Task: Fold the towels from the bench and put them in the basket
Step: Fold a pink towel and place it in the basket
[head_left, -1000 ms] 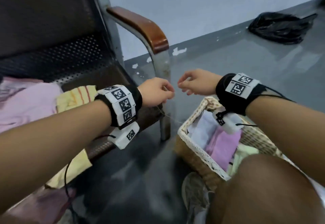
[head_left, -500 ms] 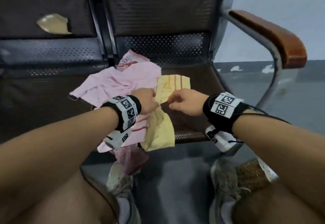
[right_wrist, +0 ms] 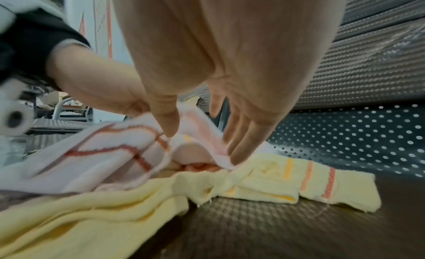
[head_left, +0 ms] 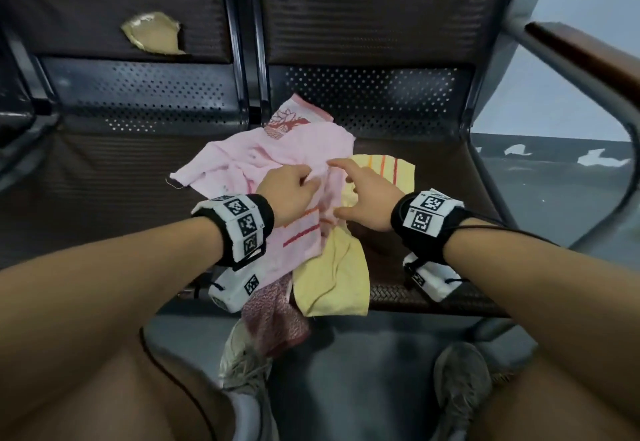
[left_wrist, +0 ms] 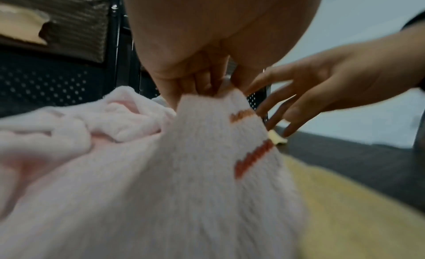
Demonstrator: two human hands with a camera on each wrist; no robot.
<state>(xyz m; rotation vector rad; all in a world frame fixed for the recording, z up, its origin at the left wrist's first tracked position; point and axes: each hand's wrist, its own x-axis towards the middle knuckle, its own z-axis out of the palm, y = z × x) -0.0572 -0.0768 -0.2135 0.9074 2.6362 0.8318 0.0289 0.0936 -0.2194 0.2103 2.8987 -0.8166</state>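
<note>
The pink towel (head_left: pixel 277 153) lies crumpled on top of the heap on the table (head_left: pixel 433 163), partly over the yellow towel (head_left: pixel 332 278), which runs from the seat down over the front edge. A darker patterned towel (head_left: pixel 273 316) hangs off the edge under both, and another patterned piece (head_left: pixel 294 117) sticks out behind the pink one.

The left hand (head_left: pixel 287 195) has its fingers (left_wrist: pixel 202 84) curled, pinching a raised fold of the pink towel near its red stripes. The right hand (head_left: pixel 367 198) reaches in just beside it, fingers (right_wrist: pixel 243 144) straight and spread, tips on the pink towel's edge, thumb on the cloth, gripping nothing.

No towel on the table looks folded; all four are loose and rumpled. The basket is not in view, so what it holds cannot be told. By my reading the pink towel is only being picked out of the heap: spreading, folding and carrying it over are all left, and the others after it.
</note>
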